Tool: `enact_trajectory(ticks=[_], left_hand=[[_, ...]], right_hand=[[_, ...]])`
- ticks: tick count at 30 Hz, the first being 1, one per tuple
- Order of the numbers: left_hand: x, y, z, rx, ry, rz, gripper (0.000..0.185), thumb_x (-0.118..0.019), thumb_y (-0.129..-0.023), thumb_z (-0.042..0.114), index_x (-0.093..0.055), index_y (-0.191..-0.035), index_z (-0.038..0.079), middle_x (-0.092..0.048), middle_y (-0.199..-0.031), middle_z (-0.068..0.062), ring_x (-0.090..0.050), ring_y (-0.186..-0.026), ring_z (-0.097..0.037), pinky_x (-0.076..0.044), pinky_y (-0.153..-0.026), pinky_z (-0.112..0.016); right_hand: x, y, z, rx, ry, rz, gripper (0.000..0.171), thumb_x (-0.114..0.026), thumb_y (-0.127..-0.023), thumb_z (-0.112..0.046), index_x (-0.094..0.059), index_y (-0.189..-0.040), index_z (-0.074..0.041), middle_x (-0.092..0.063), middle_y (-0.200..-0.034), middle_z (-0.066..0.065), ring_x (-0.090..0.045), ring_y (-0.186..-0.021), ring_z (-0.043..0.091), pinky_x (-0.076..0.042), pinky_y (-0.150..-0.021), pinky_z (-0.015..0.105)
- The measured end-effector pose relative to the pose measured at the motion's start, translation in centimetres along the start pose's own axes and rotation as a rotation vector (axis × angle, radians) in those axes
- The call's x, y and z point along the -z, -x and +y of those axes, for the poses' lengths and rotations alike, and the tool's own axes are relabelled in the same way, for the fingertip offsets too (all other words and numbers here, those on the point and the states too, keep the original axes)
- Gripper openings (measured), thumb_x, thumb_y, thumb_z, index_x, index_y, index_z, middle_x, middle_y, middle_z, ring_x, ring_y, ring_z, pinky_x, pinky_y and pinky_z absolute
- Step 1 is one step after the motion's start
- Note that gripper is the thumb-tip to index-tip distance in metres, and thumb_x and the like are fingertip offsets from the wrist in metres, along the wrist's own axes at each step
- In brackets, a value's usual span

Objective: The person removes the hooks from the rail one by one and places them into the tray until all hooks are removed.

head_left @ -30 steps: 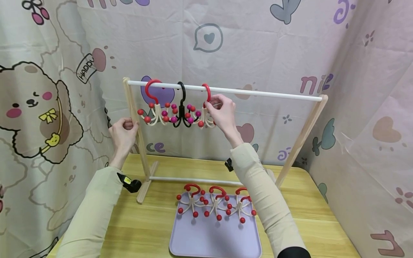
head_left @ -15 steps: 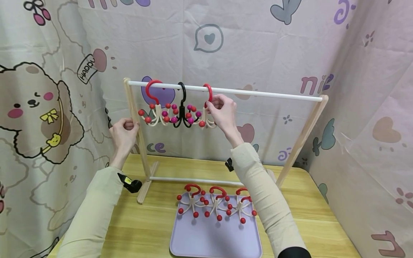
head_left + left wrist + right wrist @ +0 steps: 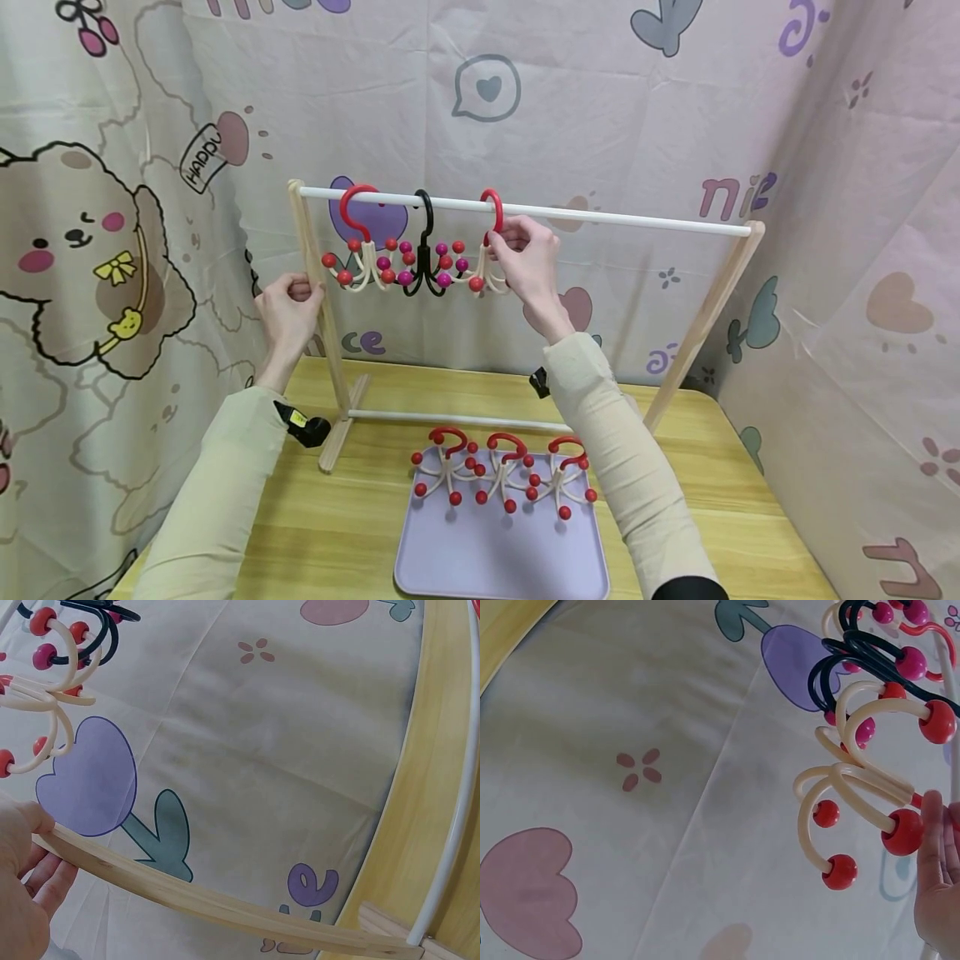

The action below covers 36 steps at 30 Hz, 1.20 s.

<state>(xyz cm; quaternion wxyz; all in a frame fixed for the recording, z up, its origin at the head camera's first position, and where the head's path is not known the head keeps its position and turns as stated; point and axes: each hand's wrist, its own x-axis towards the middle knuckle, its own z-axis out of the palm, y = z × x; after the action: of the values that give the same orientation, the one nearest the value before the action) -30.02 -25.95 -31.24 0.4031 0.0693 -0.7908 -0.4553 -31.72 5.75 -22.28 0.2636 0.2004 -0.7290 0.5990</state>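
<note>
Cartoon-print curtains (image 3: pixel 352 108) are backing a counter (image 3: pixel 322 517) as a left hand (image 3: pixel 288 310) is gripping a rack's left post (image 3: pixel 331 342) and a right hand's (image 3: pixel 528 258) fingers are pinching a hanger (image 3: pixel 498 217) on the top rail (image 3: pixel 615 219), apparently positioning it; the next move is likely calling for careful release. Three other hangers (image 3: pixel 502 477) are resting along a tray's (image 3: pixel 495 550) far edge.

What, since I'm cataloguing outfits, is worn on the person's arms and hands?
Long beige sleeves; the right has what may be a black band. The left hand and right hand are gloveless. By the left cuff sits a black device with a yellow label; by the right, a black piece.
</note>
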Motion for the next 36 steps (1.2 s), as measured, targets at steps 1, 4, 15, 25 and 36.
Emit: enact_trajectory(ticks=[1,4,15,25,36], left_hand=[[0.0,0.0,0.0,-0.001,0.0,0.0,0.024,-0.065,-0.092,0.011,-0.072,-0.107,-0.006,-0.073,-0.096,-0.024,-0.047,-0.061,0.016,-0.039,-0.059,-0.003],[0.0,0.0,0.0,-0.004,-0.001,0.001,0.024,-0.065,-0.093,0.011,-0.071,-0.107,-0.007,-0.073,-0.096,-0.024,-0.046,-0.061,0.016,-0.039,-0.059,-0.004],[0.0,0.0,0.0,0.006,-0.002,-0.005,0.025,-0.066,-0.094,0.013,-0.071,-0.108,-0.006,-0.073,-0.096,-0.023,-0.047,-0.063,0.014,-0.039,-0.06,-0.005],[0.1,-0.1,0.0,0.009,-0.007,-0.014,0.025,-0.066,-0.093,0.014,-0.072,-0.108,-0.005,-0.073,-0.097,-0.023,-0.048,-0.064,0.013,-0.039,-0.059,-0.004],[0.1,-0.1,-0.1,-0.005,-0.012,-0.005,0.024,-0.066,-0.093,0.014,-0.072,-0.107,-0.005,-0.073,-0.095,-0.022,-0.047,-0.063,0.014,-0.039,-0.06,-0.005]], right_hand=[[0.1,0.0,0.0,0.001,-0.005,0.003,0.015,-0.066,-0.094,-0.007,-0.07,-0.105,0.002,-0.074,-0.094,0.022,-0.073,-0.077,0.025,-0.06,-0.073,0.026],[0.2,0.1,-0.1,0.024,-0.014,0.01,0.015,-0.067,-0.094,-0.006,-0.07,-0.104,0.003,-0.073,-0.093,0.022,-0.073,-0.076,0.025,-0.06,-0.072,0.025],[1.0,0.1,-0.4,0.138,0.017,0.033,0.015,-0.066,-0.092,-0.003,-0.069,-0.102,0.008,-0.074,-0.09,0.025,-0.071,-0.069,0.017,-0.058,-0.067,0.018],[1.6,0.4,-0.8,0.167,-0.035,0.042,0.019,-0.067,-0.093,-0.004,-0.068,-0.104,0.011,-0.074,-0.093,0.028,-0.066,-0.067,0.002,-0.056,-0.07,0.014],[3.1,1.9,-0.6,0.143,-0.012,0.03,0.018,-0.068,-0.092,-0.006,-0.068,-0.105,0.008,-0.074,-0.093,0.025,-0.069,-0.069,0.002,-0.058,-0.073,0.016]])
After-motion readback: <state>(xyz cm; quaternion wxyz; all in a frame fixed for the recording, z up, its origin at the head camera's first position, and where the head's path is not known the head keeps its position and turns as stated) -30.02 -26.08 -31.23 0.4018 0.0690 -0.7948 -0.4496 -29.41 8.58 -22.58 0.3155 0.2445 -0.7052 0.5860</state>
